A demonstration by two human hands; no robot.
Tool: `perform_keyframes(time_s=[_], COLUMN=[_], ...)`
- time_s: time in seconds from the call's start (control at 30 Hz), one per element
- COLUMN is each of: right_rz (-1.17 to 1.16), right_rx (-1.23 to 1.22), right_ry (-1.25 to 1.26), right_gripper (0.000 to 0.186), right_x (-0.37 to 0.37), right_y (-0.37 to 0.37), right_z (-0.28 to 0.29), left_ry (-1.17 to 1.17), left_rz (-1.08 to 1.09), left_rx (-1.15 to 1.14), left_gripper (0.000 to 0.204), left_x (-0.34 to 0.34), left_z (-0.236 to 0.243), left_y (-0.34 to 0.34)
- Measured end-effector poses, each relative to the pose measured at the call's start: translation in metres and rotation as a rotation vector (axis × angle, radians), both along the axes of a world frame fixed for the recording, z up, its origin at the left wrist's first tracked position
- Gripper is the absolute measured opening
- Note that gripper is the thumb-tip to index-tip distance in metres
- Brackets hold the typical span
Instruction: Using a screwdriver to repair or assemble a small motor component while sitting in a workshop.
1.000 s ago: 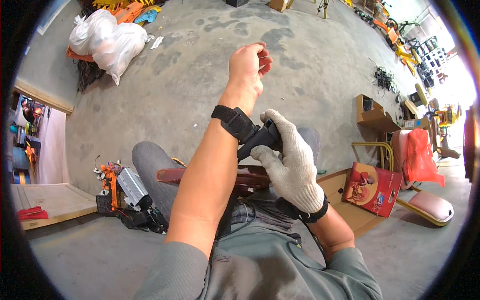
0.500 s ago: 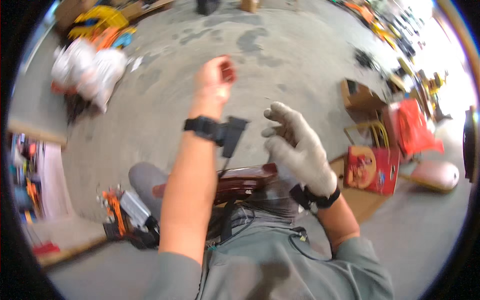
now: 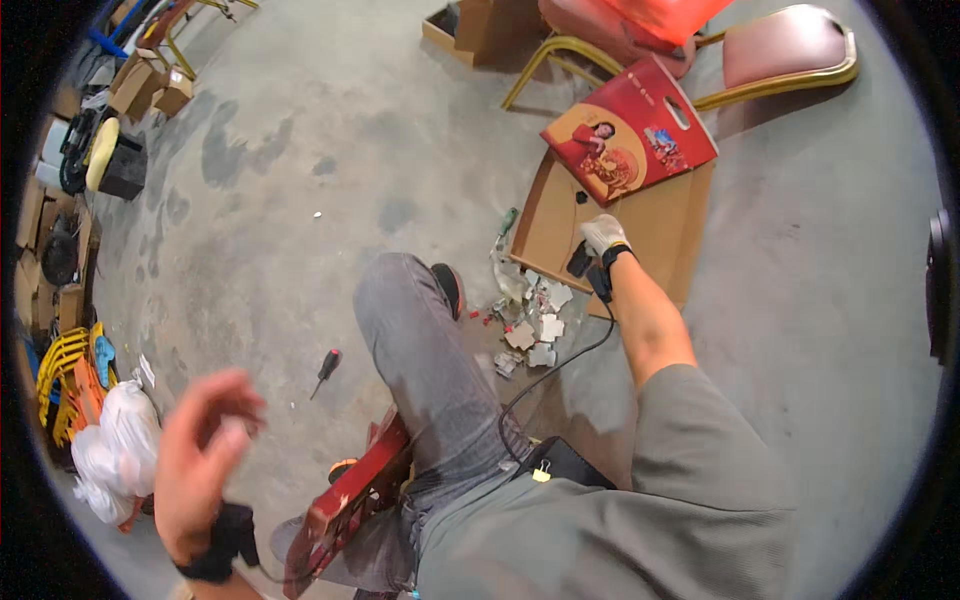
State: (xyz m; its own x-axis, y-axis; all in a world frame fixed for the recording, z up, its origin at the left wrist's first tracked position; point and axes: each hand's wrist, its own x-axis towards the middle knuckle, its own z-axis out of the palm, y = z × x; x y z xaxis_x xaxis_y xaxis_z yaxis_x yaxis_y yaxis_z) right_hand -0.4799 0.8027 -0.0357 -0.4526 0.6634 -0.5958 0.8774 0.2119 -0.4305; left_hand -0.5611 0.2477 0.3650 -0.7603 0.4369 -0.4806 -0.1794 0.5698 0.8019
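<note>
My left hand (image 3: pixel 205 460), bare and slightly blurred, is raised at the lower left with fingers curved and apart; I see nothing in it. My right hand (image 3: pixel 604 234), in a pale glove, reaches into a shallow cardboard box (image 3: pixel 676 228). Its fingers are curled closed, and whatever they hold is hidden. A small black piece (image 3: pixel 581 198) lies in the box just beyond it. On top of the box's far part rests a red printed carton (image 3: pixel 640 130) with a handle slot. A red wooden piece (image 3: pixel 345 490) lies across my lap by my left leg.
A black-and-red screwdriver (image 3: pixel 325 372) lies on the concrete floor. Broken pale scraps (image 3: pixel 540 325) and a green-handled tool (image 3: pixel 507 225) are beside the box. A pink padded chair (image 3: pixel 785 50) stands behind. White bags (image 3: pixel 115 445) sit at the left. A black cable (image 3: pixel 550 370) runs from my right wrist.
The view has swung to the right. My gloved right hand has gone from open in the air to closed inside the cardboard box. My left hand is now low at the left.
</note>
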Motion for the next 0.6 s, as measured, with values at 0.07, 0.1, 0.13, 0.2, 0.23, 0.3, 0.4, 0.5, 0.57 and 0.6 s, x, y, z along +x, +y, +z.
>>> perform_keyframes(time_s=[0.07, 0.1, 0.13, 0.2, 0.23, 0.3, 0.4, 0.5, 0.57, 0.6], right_rz=[0.151, 0.147, 0.138, 0.178, 0.236, 0.272, 0.409, 0.443, 0.382, 0.335], right_rx=[0.224, 0.201, 0.256, 0.286, 0.277, 0.295, 0.343, 0.406, 0.42, 0.421], right_ry=[-0.168, -0.187, -0.16, -0.189, -0.229, -0.158, -0.237, -0.327, -0.182, -0.212], right_gripper=[0.035, 0.035, 0.037, 0.041, 0.047, 0.055, 0.063, 0.066, 0.06, 0.055], right_x=[-0.001, -0.006, -0.011, -0.021, -0.029, -0.043, -0.062, -0.074, -0.069, -0.067], right_y=[0.021, 0.029, 0.037, 0.053, 0.061, 0.069, 0.085, 0.099, 0.109, 0.111], right_z=[-0.026, -0.04, -0.054, -0.084, -0.101, -0.137, -0.184, -0.218, -0.235, -0.245], left_ry=[-0.243, -0.378, -0.37, -0.528, -0.685, -0.427, -0.526, -0.568, -0.558, -0.502], left_rz=[-0.216, -0.347, -0.456, -0.534, -0.492, -0.634, -0.519, -0.096, -0.01, 0.002], left_rx=[-0.181, -0.298, -0.373, -0.544, -0.64, -0.563, -0.693, -0.705, -0.765, -0.839], left_gripper=[0.052, 0.054, 0.056, 0.065, 0.073, 0.069, 0.059, 0.036, 0.03, 0.028], left_x=[-0.002, -0.006, -0.005, -0.002, 0.0, 0.01, 0.018, 0.023, 0.025, 0.025], left_z=[0.009, 0.012, 0.015, 0.013, 0.008, -0.014, -0.041, -0.058, -0.062, -0.063], left_y=[0.022, 0.032, 0.042, 0.061, 0.068, 0.078, 0.084, 0.089, 0.094, 0.097])
